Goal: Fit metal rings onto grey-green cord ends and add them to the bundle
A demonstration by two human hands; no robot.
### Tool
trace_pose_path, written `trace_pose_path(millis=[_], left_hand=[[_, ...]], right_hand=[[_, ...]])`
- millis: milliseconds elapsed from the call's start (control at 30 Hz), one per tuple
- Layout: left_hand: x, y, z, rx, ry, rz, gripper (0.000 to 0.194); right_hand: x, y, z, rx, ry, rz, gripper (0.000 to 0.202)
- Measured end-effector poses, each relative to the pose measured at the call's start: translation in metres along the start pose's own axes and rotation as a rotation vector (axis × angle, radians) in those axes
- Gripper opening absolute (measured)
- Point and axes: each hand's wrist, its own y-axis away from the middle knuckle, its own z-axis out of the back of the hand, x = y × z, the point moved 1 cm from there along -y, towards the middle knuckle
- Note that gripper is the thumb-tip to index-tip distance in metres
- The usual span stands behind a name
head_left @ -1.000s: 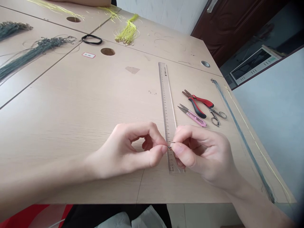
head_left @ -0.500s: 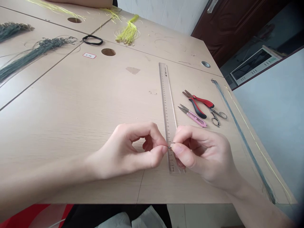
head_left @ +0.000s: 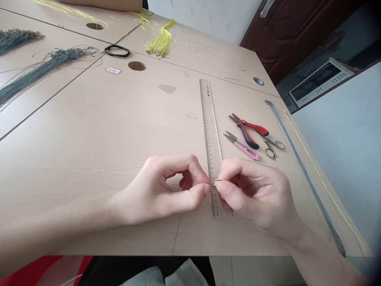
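Note:
Above the lower end of a clear ruler, my two hands meet with their fingertips almost touching. My left hand pinches thumb against index finger on a short, thin dark thread-like piece. My right hand pinches the same way on the other side, and a dark end pokes out above its thumb. Most of the piece is hidden by the fingertips, so its exact kind cannot be made out. Just beyond my right hand lie pink thread snips and red-and-black pliers.
Small scissors lie by the pliers. Along the right edge runs a grey-blue cord bundle beside a yellow cord. Further off are a yellow cord bunch, grey-green cords, a black band and a tape roll.
Both hands keep their pinches and stay in nearly the same place. The dark piece between the fingertips shows slightly differently. The whole view has shifted a very little.

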Motion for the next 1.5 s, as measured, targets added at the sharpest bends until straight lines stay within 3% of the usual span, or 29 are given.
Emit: trace_pose_path(millis=[1500], left_hand=[[0.0,0.0032,-0.0003,-0.007,0.014,-0.026,0.014]], right_hand=[[0.0015,-0.0002,-0.002,0.005,-0.047,0.079,0.014]])
